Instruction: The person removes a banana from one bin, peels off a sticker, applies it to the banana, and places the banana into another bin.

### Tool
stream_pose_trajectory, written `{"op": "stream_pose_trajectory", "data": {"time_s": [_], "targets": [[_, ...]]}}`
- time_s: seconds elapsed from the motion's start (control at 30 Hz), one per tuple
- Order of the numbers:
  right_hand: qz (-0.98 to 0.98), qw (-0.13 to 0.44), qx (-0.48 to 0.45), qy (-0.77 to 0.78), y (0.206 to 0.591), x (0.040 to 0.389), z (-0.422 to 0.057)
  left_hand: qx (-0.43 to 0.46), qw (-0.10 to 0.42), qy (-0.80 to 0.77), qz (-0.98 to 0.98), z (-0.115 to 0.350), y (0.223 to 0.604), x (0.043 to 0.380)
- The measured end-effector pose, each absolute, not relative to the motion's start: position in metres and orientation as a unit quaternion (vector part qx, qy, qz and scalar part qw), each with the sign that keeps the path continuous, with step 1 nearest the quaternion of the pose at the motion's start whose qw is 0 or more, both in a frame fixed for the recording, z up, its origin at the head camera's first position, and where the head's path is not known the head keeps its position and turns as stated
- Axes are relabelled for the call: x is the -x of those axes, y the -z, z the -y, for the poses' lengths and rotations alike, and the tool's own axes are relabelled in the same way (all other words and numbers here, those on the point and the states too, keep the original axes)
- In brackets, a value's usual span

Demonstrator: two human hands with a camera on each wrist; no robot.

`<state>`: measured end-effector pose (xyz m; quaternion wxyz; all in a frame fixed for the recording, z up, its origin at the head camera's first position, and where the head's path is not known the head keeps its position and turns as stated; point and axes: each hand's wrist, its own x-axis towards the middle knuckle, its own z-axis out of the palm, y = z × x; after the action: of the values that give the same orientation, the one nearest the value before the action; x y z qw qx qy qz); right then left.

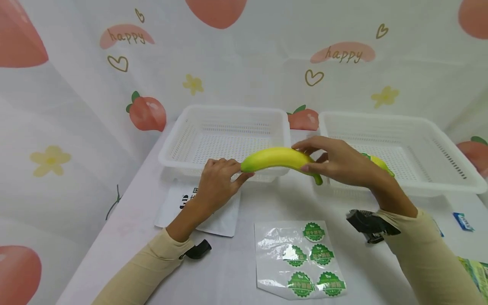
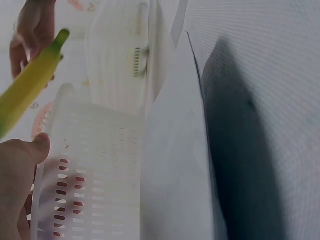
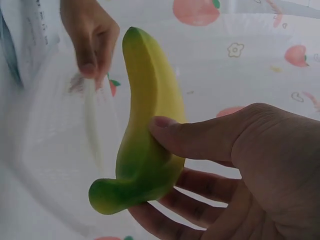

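My right hand [image 1: 339, 163] holds a yellow banana [image 1: 272, 158] with green ends by its stem half, thumb on one side and fingers on the other. The banana lies roughly level over the front of the left white plastic basket [image 1: 221, 146]. At that basket's front rim is my left hand [image 1: 217, 182]; in the left wrist view its thumb [image 2: 41, 147] lies over the rim and the fingers are partly hidden behind the wall. The banana's free tip overlaps the left fingers in the head view, but both wrist views show it apart from them.
A second white basket [image 1: 423, 148] stands at the right, with a yellow and green item [image 1: 381, 164] in it. Nearer lie a white packet [image 1: 225, 216], a clear sheet with green round labels [image 1: 274, 254], a small blue packet [image 1: 463, 221] and a green-yellow packet [image 1: 476, 275].
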<state>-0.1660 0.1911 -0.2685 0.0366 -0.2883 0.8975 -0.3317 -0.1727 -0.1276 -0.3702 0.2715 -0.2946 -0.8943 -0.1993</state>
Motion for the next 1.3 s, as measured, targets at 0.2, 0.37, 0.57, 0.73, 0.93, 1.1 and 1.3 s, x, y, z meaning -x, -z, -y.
{"op": "stream_pose_trajectory", "data": {"time_s": [0.2,0.37,0.57,0.73,0.93,1.1,1.3], "targets": [[-0.888,0.058,0.3,0.343,0.3,0.132,-0.208,0.292,0.266,0.202,0.896,0.127,0.368,0.171],[-0.886,0.091,0.3,0.343,0.325,0.121,-0.214,0.292,0.263,0.202,0.897,0.127,0.369,0.172],[-0.905,0.1,0.264,0.317,0.343,0.122,-0.217,0.291,0.262,0.206,0.897,0.127,0.369,0.172],[-0.916,0.098,0.251,0.296,0.355,0.126,-0.218,0.29,0.249,0.211,0.9,0.127,0.368,0.171],[-0.917,0.101,0.239,0.303,0.364,0.129,-0.22,0.309,0.265,0.224,0.886,0.119,0.363,0.164],[-0.921,0.101,0.231,0.297,0.366,0.131,-0.218,0.357,0.267,0.242,0.862,0.1,0.361,0.143],[-0.926,0.102,0.23,0.281,0.365,0.133,-0.216,0.372,0.088,0.225,0.896,0.072,0.371,0.106]]}}
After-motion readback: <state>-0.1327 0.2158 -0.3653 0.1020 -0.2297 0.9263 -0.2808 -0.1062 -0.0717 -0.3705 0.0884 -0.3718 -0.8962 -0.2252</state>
